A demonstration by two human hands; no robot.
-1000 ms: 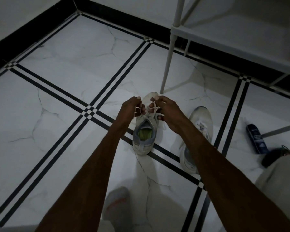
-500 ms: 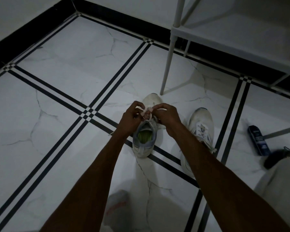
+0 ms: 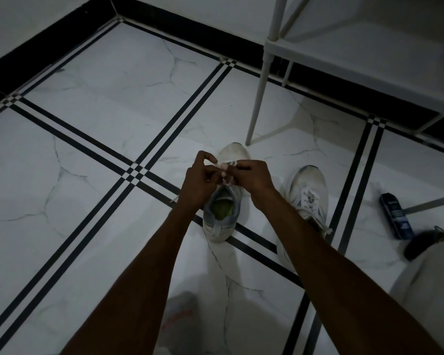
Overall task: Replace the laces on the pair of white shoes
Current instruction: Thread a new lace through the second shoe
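Observation:
A white shoe [image 3: 223,216] with a green insole stands on the tiled floor, toe pointing away from me. Both hands work its white lace [image 3: 226,172] over the tongue. My left hand [image 3: 200,180] pinches one part of the lace with curled fingers. My right hand [image 3: 251,175] grips the other part, knuckles up. A loose lace end [image 3: 175,199] trails out left of my left wrist. The second white shoe [image 3: 308,201] stands to the right, laced, its heel hidden behind my right forearm.
A white metal rack leg [image 3: 259,90] stands just beyond the shoe's toe, with a shelf [image 3: 369,62] above at the right. A dark blue bottle [image 3: 395,216] lies on the floor at the right. A dark object [image 3: 420,244] lies beside my trouser leg [image 3: 436,290].
My hands have come closer together over the shoe's tongue, drawing the lace in from the spread-out loops held a second ago. The shoes have stayed in place.

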